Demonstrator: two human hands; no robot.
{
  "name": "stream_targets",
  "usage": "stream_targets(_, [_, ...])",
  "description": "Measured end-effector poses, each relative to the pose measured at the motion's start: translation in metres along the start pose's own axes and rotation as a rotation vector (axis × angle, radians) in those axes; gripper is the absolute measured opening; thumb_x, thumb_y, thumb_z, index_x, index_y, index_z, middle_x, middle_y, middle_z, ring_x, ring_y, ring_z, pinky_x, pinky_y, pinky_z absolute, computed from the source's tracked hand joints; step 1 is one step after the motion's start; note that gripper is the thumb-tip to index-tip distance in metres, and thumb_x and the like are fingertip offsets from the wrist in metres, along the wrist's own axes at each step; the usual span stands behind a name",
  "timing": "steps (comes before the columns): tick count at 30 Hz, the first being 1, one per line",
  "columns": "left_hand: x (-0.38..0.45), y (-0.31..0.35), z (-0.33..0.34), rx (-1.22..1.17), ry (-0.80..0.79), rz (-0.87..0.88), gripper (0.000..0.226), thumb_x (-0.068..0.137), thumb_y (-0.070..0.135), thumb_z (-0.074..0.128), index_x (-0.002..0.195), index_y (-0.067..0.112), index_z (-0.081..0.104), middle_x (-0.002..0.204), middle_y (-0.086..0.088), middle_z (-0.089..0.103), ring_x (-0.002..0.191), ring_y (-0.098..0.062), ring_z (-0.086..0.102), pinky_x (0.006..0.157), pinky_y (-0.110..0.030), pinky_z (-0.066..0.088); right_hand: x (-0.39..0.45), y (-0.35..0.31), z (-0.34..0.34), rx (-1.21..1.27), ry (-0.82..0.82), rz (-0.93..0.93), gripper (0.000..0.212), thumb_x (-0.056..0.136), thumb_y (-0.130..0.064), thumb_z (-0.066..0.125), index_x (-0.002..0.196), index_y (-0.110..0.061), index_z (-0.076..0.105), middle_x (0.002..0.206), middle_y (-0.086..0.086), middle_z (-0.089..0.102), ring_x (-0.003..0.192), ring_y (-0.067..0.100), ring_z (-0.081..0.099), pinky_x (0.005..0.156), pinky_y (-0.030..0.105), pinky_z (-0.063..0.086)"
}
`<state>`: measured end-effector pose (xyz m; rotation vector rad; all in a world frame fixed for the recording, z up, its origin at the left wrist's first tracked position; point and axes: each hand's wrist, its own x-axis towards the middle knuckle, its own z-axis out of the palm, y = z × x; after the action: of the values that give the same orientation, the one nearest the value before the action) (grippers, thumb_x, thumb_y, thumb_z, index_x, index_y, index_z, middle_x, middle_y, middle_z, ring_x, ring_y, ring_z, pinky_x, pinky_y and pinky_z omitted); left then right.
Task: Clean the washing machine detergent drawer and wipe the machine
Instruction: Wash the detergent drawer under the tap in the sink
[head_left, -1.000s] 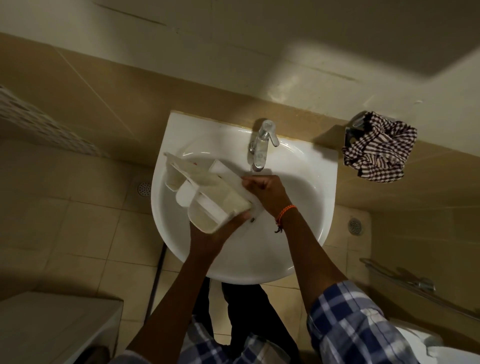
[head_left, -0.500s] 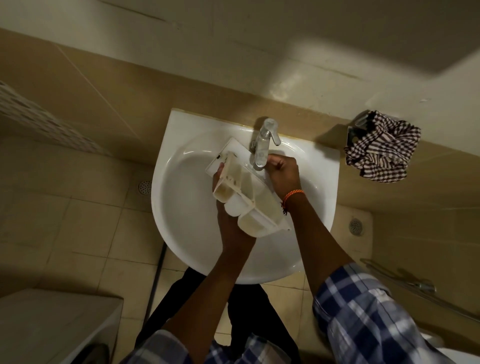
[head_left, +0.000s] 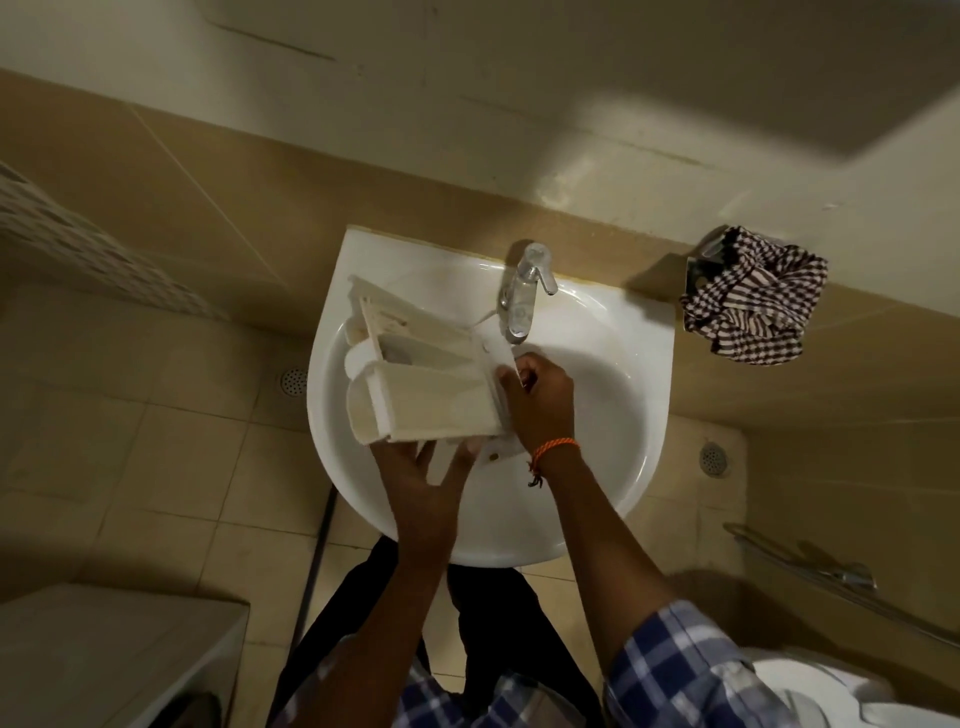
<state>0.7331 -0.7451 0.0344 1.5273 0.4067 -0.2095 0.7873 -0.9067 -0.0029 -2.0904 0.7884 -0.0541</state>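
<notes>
Drawer (head_left: 426, 384) held over the sink (head_left: 613, 415), panel end near the tap (head_left: 522, 296), likely for rinsing. Your right hand (head_left: 540, 400) grips that end; left hand (head_left: 431, 478), fingers spread, props it from below.

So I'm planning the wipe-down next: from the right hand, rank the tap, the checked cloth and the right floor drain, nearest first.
From the right hand:
1. Tap, just above it.
2. Right floor drain, lower right.
3. Checked cloth, upper right on the ledge.
</notes>
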Motion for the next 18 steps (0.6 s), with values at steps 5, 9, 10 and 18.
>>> stream_targets(5, [-0.008, 0.008, 0.017, -0.056, 0.104, 0.032, 0.099, 0.085, 0.021, 0.091, 0.162, 0.025, 0.029, 0.147, 0.007, 0.061, 0.134, -0.012, 0.062, 0.111, -0.043, 0.056, -0.027, 0.000, 0.001, 0.048, 0.108, 0.062, 0.022, 0.095, -0.022, 0.071, 0.076, -0.014, 0.063, 0.064, -0.008, 0.054, 0.058, 0.008, 0.050, 0.059, 0.025, 0.041])
stream_targets(9, [-0.002, 0.008, 0.013, -0.047, 0.124, 0.053, 0.089, 0.083, 0.015, 0.090, 0.154, 0.025, 0.037, 0.132, 0.018, 0.065, 0.119, 0.001, 0.069, 0.093, -0.024, 0.061, -0.028, 0.010, -0.008, 0.043, -0.022, 0.052, 0.008, 0.091, -0.011, 0.073, 0.088, -0.014, 0.066, 0.074, -0.011, 0.061, 0.063, -0.002, 0.056, 0.063, 0.021, 0.044])
stream_targets(10, [-0.003, 0.009, 0.013, -0.038, 0.130, 0.064, 0.083, 0.082, 0.012, 0.091, 0.146, 0.032, 0.041, 0.128, 0.019, 0.066, 0.116, 0.001, 0.070, 0.089, -0.022, 0.062, -0.024, 0.010, -0.010, 0.048, -0.074, 0.036, 0.013, 0.091, -0.008, 0.072, 0.102, -0.014, 0.068, 0.084, -0.012, 0.065, 0.072, -0.006, 0.059, 0.066, 0.021, 0.047])
stream_targets(18, [-0.001, 0.002, 0.010, 0.046, 0.072, 0.154, 0.075, 0.081, 0.000, 0.089, 0.138, 0.018, 0.044, 0.122, 0.000, 0.071, 0.114, -0.009, 0.072, 0.086, -0.021, 0.062, 0.020, -0.005, -0.012, -0.019, -0.030, -0.103, 0.012, 0.100, -0.021, 0.067, 0.106, -0.016, 0.075, 0.091, 0.003, 0.074, 0.075, 0.018, 0.066, 0.071, 0.031, 0.053])
